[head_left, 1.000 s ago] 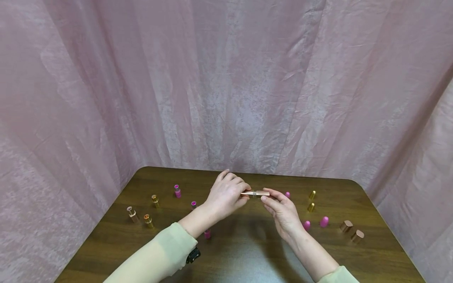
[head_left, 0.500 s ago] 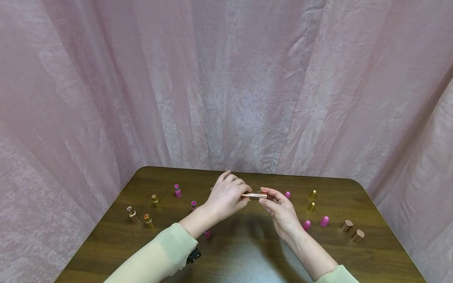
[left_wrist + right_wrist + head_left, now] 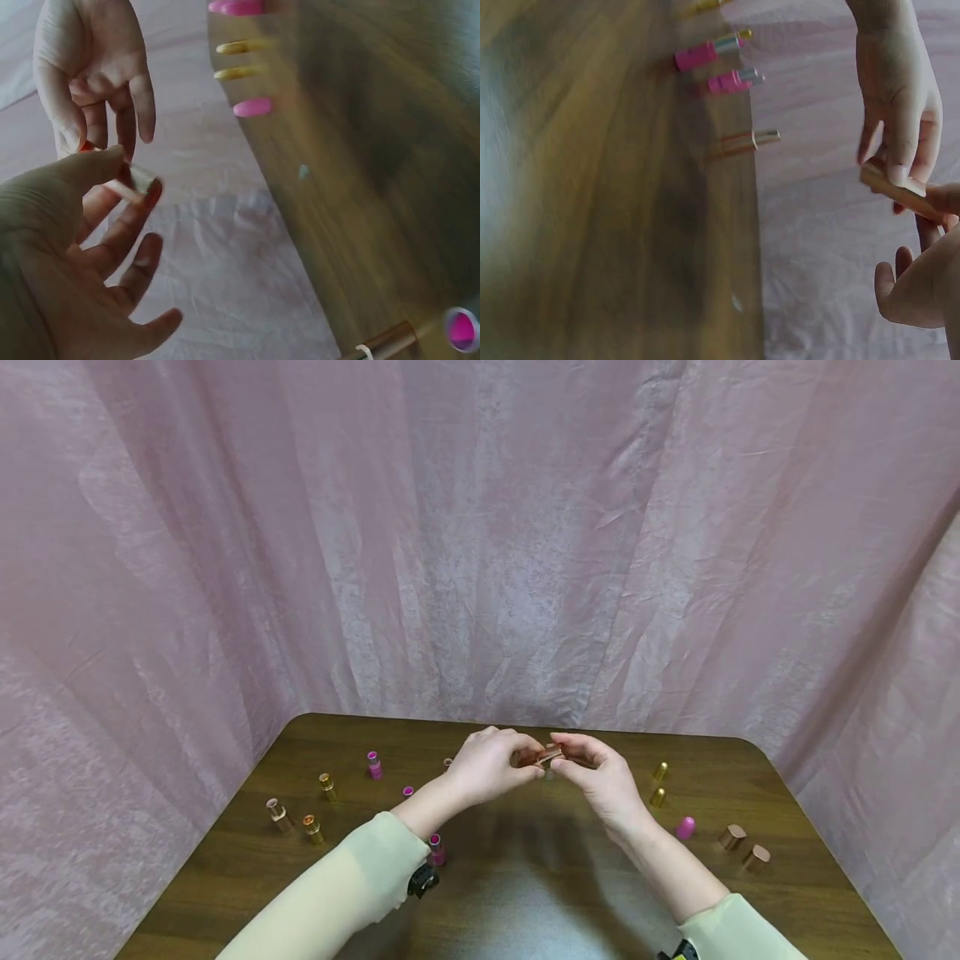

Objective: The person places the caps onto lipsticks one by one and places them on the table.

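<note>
- The left hand [image 3: 492,767] and right hand [image 3: 606,779] pinched opposite ends of a copper lipstick [image 3: 551,754].
- The lipstick was above the bench [image 3: 517,910], between them.
- Gold tubes [image 3: 312,829] and pink tubes [image 3: 375,766] stood leftward; gold caps [image 3: 657,798] and copper caps [image 3: 732,837] stood rightward.

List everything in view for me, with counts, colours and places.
Held lipstick tube: one, copper, centre
Pink lipstick tubes: three, pink, left
Gold lipstick tubes: two, gold, left
Rose-gold lipstick tubes: two, rose-gold, left
Pink caps: three, pink, right
Gold caps: two, gold, right
Copper caps: two, copper, right
Table: one, brown, foreground
Curtain: count unclear, pink, behind table
Sleeves: two, pale green, forearms
Wrist devices: two, mostly black, at cuffs
Left hand: one, bare, holding tube
Right hand: one, bare, likewise
</note>
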A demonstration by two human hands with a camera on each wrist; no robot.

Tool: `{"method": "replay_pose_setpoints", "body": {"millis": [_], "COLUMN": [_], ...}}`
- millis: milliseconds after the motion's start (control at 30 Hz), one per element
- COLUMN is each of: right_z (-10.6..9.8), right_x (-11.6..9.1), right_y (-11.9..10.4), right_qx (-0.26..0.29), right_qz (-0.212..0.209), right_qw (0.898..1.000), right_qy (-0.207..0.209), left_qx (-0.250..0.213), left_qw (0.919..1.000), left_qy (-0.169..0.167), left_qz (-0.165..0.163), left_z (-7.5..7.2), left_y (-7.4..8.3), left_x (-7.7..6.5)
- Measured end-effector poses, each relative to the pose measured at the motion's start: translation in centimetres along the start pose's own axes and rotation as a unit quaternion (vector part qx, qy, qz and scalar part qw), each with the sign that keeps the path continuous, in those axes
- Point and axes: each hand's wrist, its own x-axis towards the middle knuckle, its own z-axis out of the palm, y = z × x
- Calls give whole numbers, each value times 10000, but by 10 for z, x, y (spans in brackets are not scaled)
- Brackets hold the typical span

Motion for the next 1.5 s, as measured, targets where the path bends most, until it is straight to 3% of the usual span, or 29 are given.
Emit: {"method": "replay_pose_setpoints", "body": {"millis": [167,300,500,633,767,900,1100,1267,1500], "right_z": [-16,-38,-80,-108,-128,-138,-140,-140,-139], "right_x": [2,-4,-23,-39,-53,-62,-72,-76,-80], "right_y": [-8,-11,-11,-9,-4,1,4,8,16], "right_qx": [-661,-1244,-2411,-2877,-3112,-3133,-3103,-3172,-3224], "right_qz": [-249,-288,-365,-291,-178,-52,-143,-114,-19], "right_qw": [9970,9916,9697,9564,9480,9463,9455,9424,9405], "right_qy": [-325,-205,163,416,642,791,973,1060,1072], "left_qx": [-241,-361,-401,-324,-334,-273,-87,-165,-300], "left_qw": [9987,9957,9890,9843,9788,9764,9733,9734,9763], "left_qy": [-368,-572,-755,-843,-859,-740,-662,-501,-547], "left_qz": [-258,-635,-1206,-1515,-1830,-2009,-2198,-2232,-2072], "left_z": [3,13,41,62,79,96,117,123,125], "left_y": [4,4,-4,-3,-1,0,-5,-7,-11], "left_x": [15,25,39,50,58,64,59,61,63]}}
